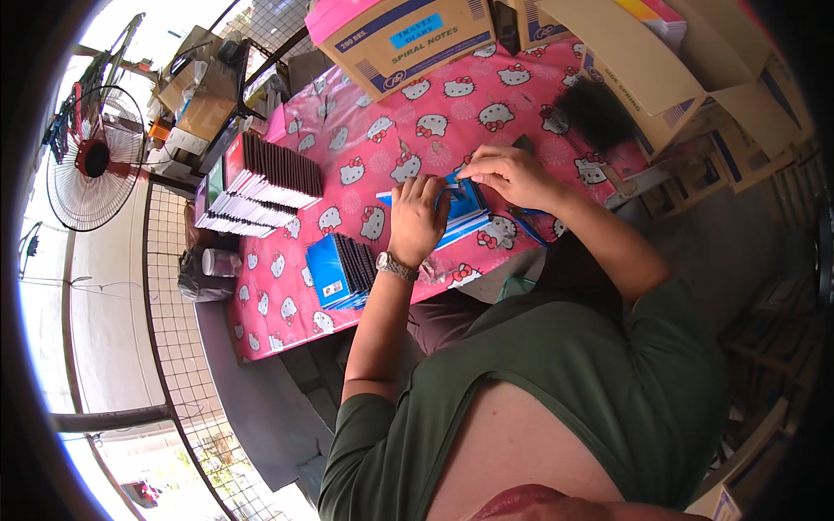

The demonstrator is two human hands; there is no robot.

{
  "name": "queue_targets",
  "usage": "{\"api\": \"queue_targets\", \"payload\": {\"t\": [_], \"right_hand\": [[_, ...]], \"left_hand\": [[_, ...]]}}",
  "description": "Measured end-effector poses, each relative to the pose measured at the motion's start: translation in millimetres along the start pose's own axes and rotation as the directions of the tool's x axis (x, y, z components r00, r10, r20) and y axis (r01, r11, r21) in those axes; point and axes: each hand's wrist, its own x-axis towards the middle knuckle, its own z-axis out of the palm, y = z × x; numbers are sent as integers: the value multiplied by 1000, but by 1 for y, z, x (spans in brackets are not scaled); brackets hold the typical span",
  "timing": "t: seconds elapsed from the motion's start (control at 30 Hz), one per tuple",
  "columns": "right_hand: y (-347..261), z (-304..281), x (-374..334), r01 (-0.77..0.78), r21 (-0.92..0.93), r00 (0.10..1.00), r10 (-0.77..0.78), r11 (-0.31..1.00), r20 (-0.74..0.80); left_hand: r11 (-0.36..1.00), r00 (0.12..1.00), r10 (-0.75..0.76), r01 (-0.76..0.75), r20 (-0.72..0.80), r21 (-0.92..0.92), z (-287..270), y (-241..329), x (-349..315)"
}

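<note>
A small pile of blue notebooks lies on the pink table in front of me. My left hand has its fingers curled over the left end of the top blue notebook, with a wristwatch on that arm. Above the notebook's right corner, my right hand pinches with thumb and fingertips; whatever is between them is too small to make out. Left of my left forearm stands a stack of blue notebooks with dark spines. Farther left rises a taller stack of notebooks with dark edges.
Cardboard boxes stand along the far edge, one closed carton and an open box at right. A black bristly brush lies near the open box. A cartoon-cat tablecloth covers the table. A fan stands at left.
</note>
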Motion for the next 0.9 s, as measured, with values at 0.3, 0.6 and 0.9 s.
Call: {"api": "queue_targets", "payload": {"t": [0.3,0.6,0.9], "right_hand": [[-2,2,2,29,62,997,-33,998,68],[-12,24,3,-23,-67,995,16,997,-96],[-22,13,-4,-33,-134,998,26,990,-56]], "left_hand": [[1000,1000,-10,10,-10,21,4,-2,-8],[999,998,-45,44,-33,-21,9,-3,-1],[998,999,6,-3,-52,63,8,11,-9]]}}
